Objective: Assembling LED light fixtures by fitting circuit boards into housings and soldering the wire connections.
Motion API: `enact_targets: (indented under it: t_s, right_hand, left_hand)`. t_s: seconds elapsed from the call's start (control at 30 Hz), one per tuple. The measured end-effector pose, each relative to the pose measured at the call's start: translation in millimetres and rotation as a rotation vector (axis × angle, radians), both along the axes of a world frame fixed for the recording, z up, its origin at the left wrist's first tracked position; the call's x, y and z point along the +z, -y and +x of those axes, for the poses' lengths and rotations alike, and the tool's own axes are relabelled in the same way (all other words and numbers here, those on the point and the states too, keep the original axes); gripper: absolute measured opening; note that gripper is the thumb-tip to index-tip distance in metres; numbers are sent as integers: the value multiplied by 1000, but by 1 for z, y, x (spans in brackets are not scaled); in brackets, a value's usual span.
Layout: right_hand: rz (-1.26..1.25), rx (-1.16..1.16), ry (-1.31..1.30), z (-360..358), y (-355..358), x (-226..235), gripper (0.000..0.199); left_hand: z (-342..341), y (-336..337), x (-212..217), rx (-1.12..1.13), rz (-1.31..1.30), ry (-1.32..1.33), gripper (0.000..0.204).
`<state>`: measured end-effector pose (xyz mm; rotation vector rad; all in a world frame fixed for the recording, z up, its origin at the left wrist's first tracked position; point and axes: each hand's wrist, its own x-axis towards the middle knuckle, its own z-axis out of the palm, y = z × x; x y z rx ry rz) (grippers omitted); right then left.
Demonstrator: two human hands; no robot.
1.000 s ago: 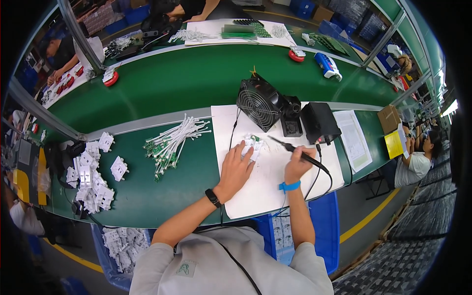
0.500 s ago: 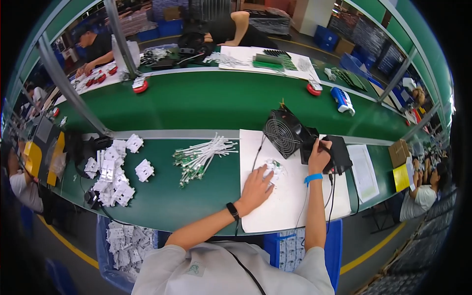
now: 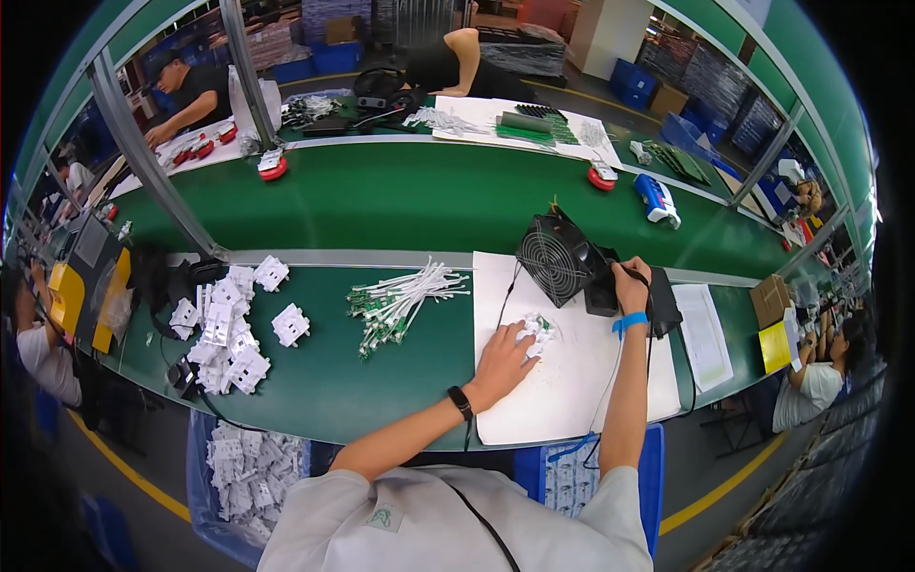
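Observation:
On the white board (image 3: pixel 581 400), my left hand (image 3: pixel 505 364) steadies a small white plastic housing (image 3: pixel 539 334) under its fingertips; a bit of green shows on the piece. Farther right, my right hand (image 3: pixel 631 283) is closed round a dark, corded handle that looks like a soldering iron, beside a black box (image 3: pixel 664 307). The iron's tip is hidden. A black fan with a round grille (image 3: pixel 553 259) stands just beyond the housing. Left of the board lies a bundle of white wires with green circuit boards (image 3: pixel 405 300).
White housings (image 3: pixel 221 329) are heaped at the left. More fill a blue bin (image 3: pixel 200 477) below the bench; another blue bin (image 3: pixel 652 477) stands at lower right. Paper sheets (image 3: pixel 703 334) lie right of the board. A green conveyor (image 3: pixel 410 195) runs behind, with people at work around.
My right hand has moved slightly away from me beside the black box, its cord swinging with it. My left hand stays on the housing. The whole view has shifted a little.

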<state>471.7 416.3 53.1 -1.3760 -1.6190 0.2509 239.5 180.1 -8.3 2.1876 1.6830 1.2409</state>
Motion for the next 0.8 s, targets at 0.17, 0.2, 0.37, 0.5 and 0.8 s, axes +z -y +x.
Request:
enact_targets:
  t_s: [0.17,0.2,0.37,0.5,0.8]
  right_hand:
    - [-12,-19,-62,1,17,-18,27]
    - [26,2,-69,6,17,-21,26]
    - [-147,24,-445,-8,9,-24,21]
    - [-99,118,-580,-20,18,-22,19]
    - [-169,-98,-90,-20,81,-44,44]
  left_hand:
    - [-4,4,2,11,-33,10,37]
    - [-3,4,3,-2,-36,9,37]
    - [1,3,3,-15,-25,13,38]
    - [-1,4,1,-27,-36,29,37]
    - [-44,18,74,39,-52,106,41]
